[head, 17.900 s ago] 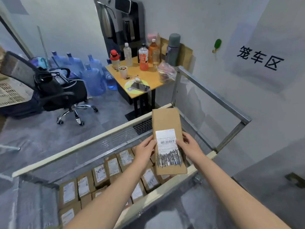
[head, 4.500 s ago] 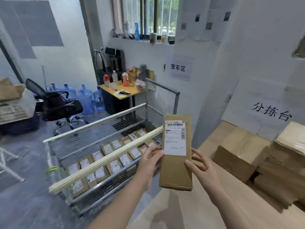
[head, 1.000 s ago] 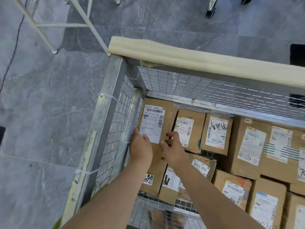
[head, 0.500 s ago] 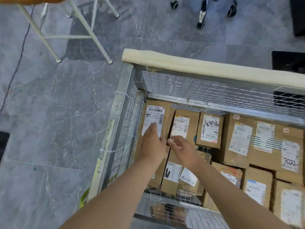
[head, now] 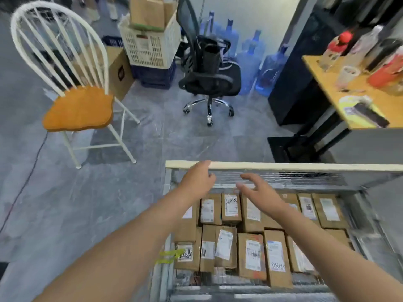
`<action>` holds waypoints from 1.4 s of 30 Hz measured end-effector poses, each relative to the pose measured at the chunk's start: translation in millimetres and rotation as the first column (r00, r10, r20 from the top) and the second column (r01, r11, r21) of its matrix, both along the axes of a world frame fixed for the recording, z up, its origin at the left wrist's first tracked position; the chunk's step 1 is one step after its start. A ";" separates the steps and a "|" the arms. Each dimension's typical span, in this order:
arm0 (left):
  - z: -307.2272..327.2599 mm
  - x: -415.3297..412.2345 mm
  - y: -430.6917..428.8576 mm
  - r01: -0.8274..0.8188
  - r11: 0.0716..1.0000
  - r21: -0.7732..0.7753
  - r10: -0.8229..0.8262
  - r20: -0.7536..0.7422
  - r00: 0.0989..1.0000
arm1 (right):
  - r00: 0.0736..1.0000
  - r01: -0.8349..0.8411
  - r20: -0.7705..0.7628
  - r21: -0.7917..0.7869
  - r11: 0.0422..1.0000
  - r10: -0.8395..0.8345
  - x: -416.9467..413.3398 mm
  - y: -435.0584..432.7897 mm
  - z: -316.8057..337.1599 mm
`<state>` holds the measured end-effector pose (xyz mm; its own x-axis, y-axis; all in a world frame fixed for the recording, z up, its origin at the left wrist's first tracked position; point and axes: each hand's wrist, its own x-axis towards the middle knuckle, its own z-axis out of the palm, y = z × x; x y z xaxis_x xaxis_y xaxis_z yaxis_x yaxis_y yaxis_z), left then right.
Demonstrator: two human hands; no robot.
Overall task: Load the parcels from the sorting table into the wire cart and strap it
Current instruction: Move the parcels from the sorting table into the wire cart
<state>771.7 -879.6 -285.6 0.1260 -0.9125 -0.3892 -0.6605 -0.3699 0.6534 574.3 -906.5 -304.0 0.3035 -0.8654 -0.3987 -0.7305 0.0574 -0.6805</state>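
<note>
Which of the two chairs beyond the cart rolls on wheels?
The black mesh office chair, on a chrome star base with castors. The white spindle-back chair with the orange seat stands on plain straight legs.

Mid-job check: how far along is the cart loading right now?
Done: rows of labelled parcels lie packed inside the wire cart. In hand: nothing; the left hand and right hand hover empty and open above them. Left: no strap crosses the cart, so strapping is not yet done; the sorting table is out of view, so I cannot tell how many parcels wait there.
</note>
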 end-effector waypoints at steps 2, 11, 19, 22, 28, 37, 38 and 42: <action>58.2 -10.5 -10.7 0.100 0.993 -0.066 -0.096 0.060 0.994 | 0.998 -0.038 -0.045 -0.138 0.990 0.032 -12.9 -1.3 55.0; 244.8 -99.7 4.6 0.565 0.781 -0.266 -0.430 0.427 0.795 | 0.994 0.001 -0.099 -0.470 0.883 -0.054 -131.7 43.1 261.0; 292.9 -196.9 70.5 0.827 0.517 -0.221 -0.568 0.634 0.525 | 0.950 0.135 -0.156 -0.578 0.804 -0.272 -217.3 156.1 294.9; 297.9 -217.1 91.0 0.906 0.396 -0.149 -0.594 0.711 0.376 | 0.917 0.213 -0.174 -0.545 0.811 -0.358 -229.3 204.6 297.0; 318.9 -253.5 125.9 0.956 0.150 -0.253 -0.625 0.724 0.290 | 0.801 0.381 -0.191 -0.570 0.728 -0.568 -237.5 291.0 321.7; 278.4 -291.0 231.1 0.930 -0.106 -0.351 -0.797 0.590 0.132 | 0.517 0.657 -0.234 -0.508 0.557 -0.824 -211.7 436.2 293.6; 274.5 -294.3 245.7 0.928 -0.136 -0.347 -0.807 0.582 0.099 | 0.487 0.673 -0.259 -0.498 0.547 -0.834 -207.4 454.2 291.1; 270.0 -318.5 301.5 0.906 -0.275 -0.323 -0.798 0.602 -0.028 | 0.394 0.731 -0.306 -0.467 0.497 -0.867 -195.6 529.0 293.7</action>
